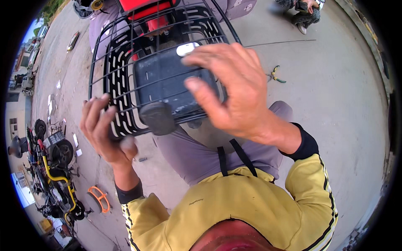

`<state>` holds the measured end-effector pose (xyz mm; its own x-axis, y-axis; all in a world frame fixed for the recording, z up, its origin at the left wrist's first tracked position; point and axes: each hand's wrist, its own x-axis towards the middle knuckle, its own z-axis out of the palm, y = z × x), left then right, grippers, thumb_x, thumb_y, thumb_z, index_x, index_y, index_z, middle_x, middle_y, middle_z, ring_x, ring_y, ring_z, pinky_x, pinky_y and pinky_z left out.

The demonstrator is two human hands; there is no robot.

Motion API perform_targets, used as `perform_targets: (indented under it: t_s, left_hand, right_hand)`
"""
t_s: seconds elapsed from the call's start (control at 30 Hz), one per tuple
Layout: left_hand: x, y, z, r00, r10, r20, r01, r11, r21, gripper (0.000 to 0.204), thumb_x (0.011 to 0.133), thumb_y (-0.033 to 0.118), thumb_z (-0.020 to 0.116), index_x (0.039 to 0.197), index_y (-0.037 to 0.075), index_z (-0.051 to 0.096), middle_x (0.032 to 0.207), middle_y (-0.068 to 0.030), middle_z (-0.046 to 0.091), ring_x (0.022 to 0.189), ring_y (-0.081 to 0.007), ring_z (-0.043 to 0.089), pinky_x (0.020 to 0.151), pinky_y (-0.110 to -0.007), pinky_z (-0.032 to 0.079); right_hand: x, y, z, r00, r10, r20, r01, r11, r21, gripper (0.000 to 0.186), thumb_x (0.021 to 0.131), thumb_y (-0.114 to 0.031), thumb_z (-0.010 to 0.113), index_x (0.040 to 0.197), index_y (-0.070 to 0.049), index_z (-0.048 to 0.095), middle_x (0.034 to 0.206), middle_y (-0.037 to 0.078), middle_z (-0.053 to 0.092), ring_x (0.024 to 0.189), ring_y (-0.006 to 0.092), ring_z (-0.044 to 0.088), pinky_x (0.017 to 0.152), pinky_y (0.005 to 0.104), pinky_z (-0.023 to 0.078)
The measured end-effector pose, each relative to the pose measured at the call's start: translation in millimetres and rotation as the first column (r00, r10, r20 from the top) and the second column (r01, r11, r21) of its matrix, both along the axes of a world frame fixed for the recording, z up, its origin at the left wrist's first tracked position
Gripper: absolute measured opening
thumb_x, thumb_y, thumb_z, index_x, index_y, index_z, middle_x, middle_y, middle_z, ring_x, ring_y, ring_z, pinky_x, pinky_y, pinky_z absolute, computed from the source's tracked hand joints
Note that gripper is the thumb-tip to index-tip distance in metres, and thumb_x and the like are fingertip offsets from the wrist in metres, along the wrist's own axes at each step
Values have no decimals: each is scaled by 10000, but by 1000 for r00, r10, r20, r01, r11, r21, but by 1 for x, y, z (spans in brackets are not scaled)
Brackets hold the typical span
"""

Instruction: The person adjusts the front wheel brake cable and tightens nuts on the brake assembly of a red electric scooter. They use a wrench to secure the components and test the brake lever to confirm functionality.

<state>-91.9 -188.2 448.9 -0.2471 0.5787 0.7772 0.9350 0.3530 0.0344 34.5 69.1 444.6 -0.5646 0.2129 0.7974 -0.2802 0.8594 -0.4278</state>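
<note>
A black wire basket (pixel 96 58) with a slotted metal base fills the upper middle, in front of a red vehicle part (pixel 140 9). In it lie a dark rectangular panel (pixel 159 81), a small white oblong piece (pixel 184 49) and, at its near end, a dark rounded block (pixel 157 119). My left hand (pixel 100 127) is curled on the basket's near left corner, its fingertips slightly blurred. My right hand (pixel 234 88) is over the right part of the panel, thumb and fingers apart, fingertips just below the white piece.
Green-handled pliers (pixel 279 79) lie on the concrete (pixel 335 104) at right. Another person (pixel 303 19) crouches at upper right. A scooter with a yellow frame (pixel 63 178) and an orange-framed object (pixel 100 192) are at left, among scattered scraps. A wall or kerb edges the far right.
</note>
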Motion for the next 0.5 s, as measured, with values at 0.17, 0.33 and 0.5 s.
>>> perform_targets:
  t_s: [0.17,0.33,0.5]
  left_hand:
    - [-28,-27,-20,971,182,155,-221,931,290,346,1104,249,397,1016,-40,566,1272,-244,643,1188,-359,613,1053,-468,459]
    - [50,-16,-38,921,367,-130,-312,896,315,408,1028,325,653,1241,11,505,1390,-146,521,1038,-221,592,918,-334,481]
    - [138,2,-138,972,171,161,-110,938,-330,468,891,279,760,1255,64,559,1238,-123,587,1160,-311,575,1056,-465,417]
  right_hand:
    - [-26,-77,-1,987,-29,-156,16,996,-85,406,811,-383,685,975,-12,701,879,85,617,886,266,519,847,473,374]
    - [-18,-70,-18,971,-139,-195,99,975,-200,319,853,-251,615,1012,14,690,861,91,600,948,279,540,933,538,392]
    - [-10,-62,-16,930,33,-366,-153,940,-306,247,864,-175,636,1013,17,682,796,66,616,923,247,570,1040,566,370]
